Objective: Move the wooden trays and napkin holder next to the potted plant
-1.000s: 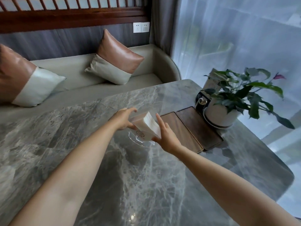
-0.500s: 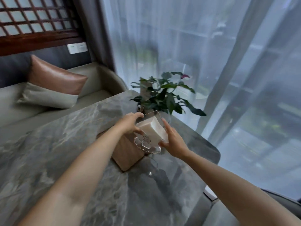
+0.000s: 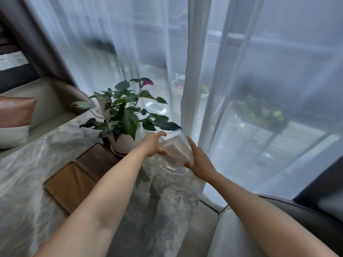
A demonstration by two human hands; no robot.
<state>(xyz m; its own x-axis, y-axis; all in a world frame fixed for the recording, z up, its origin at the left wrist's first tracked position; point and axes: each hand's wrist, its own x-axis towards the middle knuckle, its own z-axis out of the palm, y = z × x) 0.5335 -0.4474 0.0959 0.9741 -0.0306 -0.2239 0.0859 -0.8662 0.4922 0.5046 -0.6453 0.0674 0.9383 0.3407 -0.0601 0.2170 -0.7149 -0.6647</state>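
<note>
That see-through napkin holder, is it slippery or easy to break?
Probably both. The napkin holder looks like clear, smooth glass or acrylic, so likely slick and breakable. The left hand and right hand hold it tilted, and the napkins could perhaps slide.

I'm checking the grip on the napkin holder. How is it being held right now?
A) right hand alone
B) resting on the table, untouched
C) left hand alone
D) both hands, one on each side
D: the left hand and right hand clasp opposite sides of the clear napkin holder, tilted beside the potted plant.
</note>
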